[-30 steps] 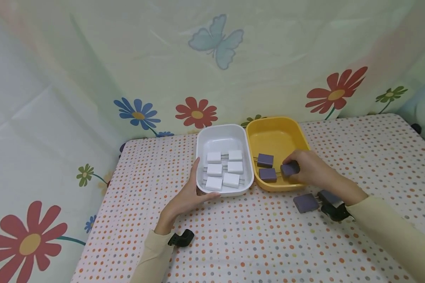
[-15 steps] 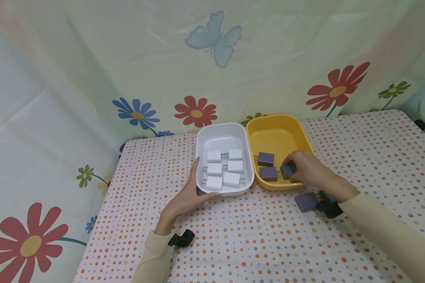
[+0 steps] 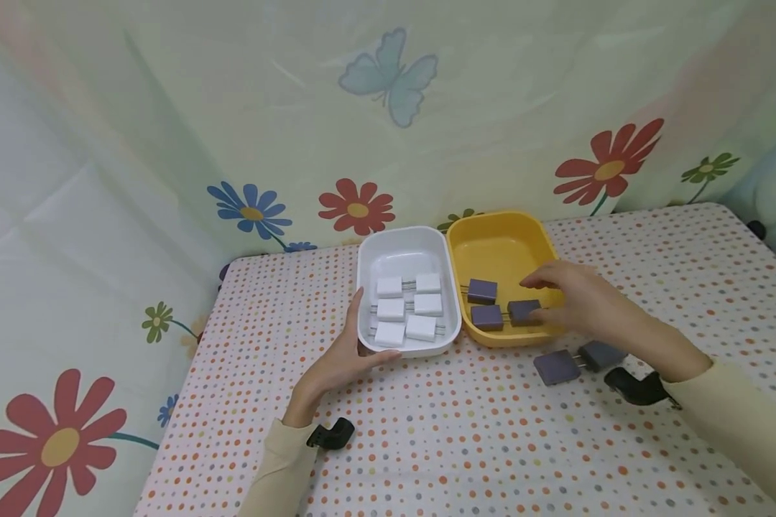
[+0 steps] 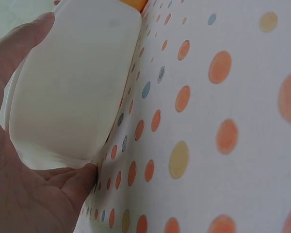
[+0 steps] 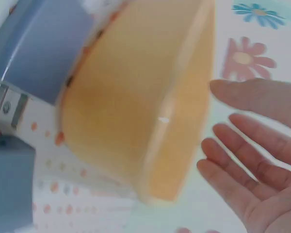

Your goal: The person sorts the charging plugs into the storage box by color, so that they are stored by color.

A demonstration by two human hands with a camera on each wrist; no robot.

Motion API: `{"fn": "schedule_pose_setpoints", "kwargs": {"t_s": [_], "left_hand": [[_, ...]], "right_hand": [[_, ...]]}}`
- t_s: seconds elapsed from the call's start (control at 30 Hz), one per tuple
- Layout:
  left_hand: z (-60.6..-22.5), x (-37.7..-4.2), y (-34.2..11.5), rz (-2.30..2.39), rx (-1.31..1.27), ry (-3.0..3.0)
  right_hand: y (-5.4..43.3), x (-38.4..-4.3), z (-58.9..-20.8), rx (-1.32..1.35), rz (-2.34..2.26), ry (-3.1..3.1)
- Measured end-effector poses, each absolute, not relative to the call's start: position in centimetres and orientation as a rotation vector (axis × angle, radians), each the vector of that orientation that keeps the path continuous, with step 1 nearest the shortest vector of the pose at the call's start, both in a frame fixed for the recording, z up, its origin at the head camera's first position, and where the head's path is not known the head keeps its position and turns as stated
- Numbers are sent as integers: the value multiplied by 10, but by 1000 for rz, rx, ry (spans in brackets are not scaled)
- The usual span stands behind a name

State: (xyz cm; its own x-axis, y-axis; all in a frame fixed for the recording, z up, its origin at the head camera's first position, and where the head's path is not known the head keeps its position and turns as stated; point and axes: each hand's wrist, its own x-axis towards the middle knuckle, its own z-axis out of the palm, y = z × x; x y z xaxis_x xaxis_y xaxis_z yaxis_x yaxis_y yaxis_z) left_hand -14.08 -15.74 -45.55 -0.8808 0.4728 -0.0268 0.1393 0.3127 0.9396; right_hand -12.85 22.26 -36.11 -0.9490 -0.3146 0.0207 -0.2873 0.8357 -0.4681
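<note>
My left hand (image 3: 341,361) spans the near left corner of the white tray (image 3: 404,240), thumb along its front wall and fingers against its side; the left wrist view shows the same touch on the tray wall (image 4: 72,82). Several white charger plugs (image 3: 391,310) lie in that tray. Over the right rim of the yellow tray (image 3: 501,226) is my right hand (image 3: 578,298), fingers apart and holding nothing. Three purple charger plugs (image 3: 486,317) lie in the yellow tray, one right by the right thumb. In the right wrist view the fingers (image 5: 233,187) are spread beside the yellow tray wall (image 5: 106,107).
Two more purple charger plugs (image 3: 557,368) lie prong to prong on the dotted tablecloth (image 3: 427,438), in front of the yellow tray and below the right forearm. The trays stand side by side near a flowered backdrop (image 3: 491,108) behind the table.
My right hand has let go of a purple charger plug, now lying in the yellow tray, and has drawn back a little to the right, fingers spread. My left hand stays on the white tray.
</note>
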Motion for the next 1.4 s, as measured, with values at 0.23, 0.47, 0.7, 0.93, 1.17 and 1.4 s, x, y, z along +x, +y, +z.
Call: {"fn": "schedule_pose_setpoints", "kwargs": {"t_s": [0.23, 0.47, 0.7, 0.93, 1.17, 1.4], "left_hand": [[-454, -139, -158, 1595, 512, 2284], [-453, -137, -156, 1620, 531, 2260], [-454, -137, -157, 1597, 521, 2283], [-452, -137, -156, 1595, 539, 2278], [-454, -139, -155, 1579, 571, 2297], [-456, -139, -158, 1561, 529, 2322]], "right_hand": [[252, -95, -345, -852, -816, 3157], [274, -74, -367, -1178, -1019, 3098], [279, -62, -407, -1064, -1152, 3009], [280, -63, -433, -955, -1162, 2971], [278, -62, -443, -888, -1038, 3046], [275, -65, -446, -843, -974, 3054]]}}
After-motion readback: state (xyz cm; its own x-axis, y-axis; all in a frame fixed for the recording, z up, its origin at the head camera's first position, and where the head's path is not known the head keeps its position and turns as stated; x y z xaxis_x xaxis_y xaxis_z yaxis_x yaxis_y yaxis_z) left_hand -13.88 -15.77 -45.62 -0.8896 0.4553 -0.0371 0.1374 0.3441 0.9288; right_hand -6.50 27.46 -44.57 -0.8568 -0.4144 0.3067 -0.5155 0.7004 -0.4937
